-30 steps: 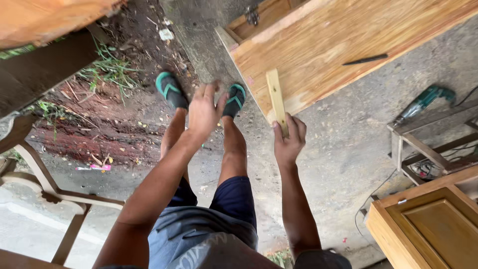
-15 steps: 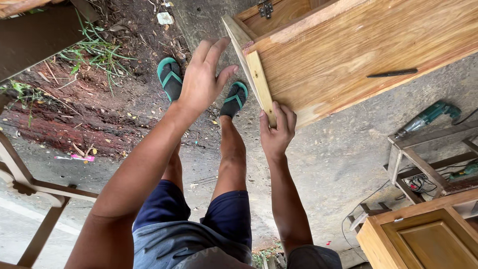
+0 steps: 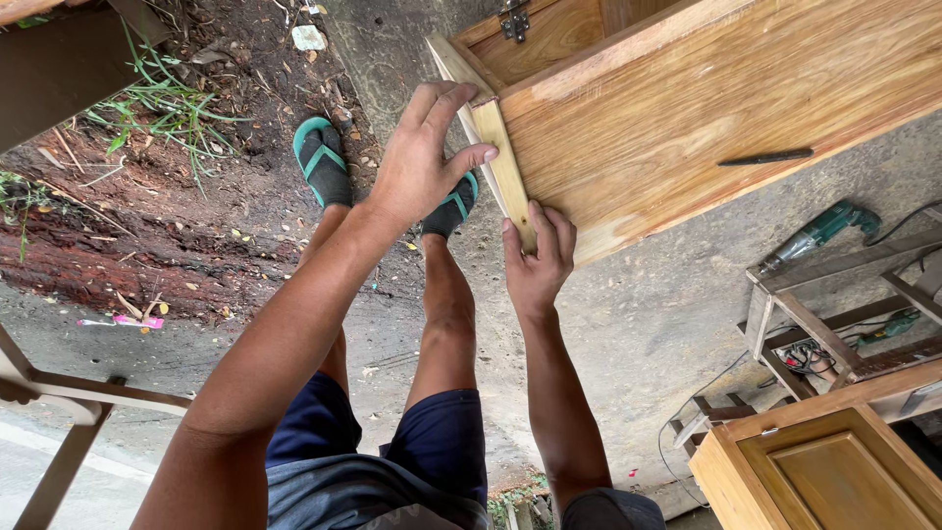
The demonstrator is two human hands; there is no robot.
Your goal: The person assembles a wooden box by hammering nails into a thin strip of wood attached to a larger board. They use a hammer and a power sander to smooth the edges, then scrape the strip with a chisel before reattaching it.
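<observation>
The right hand point(image 3: 537, 257) grips the lower end of a narrow pale wooden strip point(image 3: 502, 167), fingers curled round it, holding it against the end edge of a large varnished wooden cabinet point(image 3: 706, 128). The left hand point(image 3: 420, 162) lies spread and nearly flat, its fingertips pressing the strip's upper part; it grasps nothing. A dark pencil-like tool point(image 3: 765, 157) lies on the cabinet's broad face. Below are feet in green rubber sandals point(image 3: 322, 162) on concrete, and a green power drill point(image 3: 819, 231) rests on a wooden frame to the right. Whether the strip sits flush along the whole edge is hard to tell from this angle. The strip could slide off line if the flat hand's pressure slackens, since only the lower end is truly gripped.
</observation>
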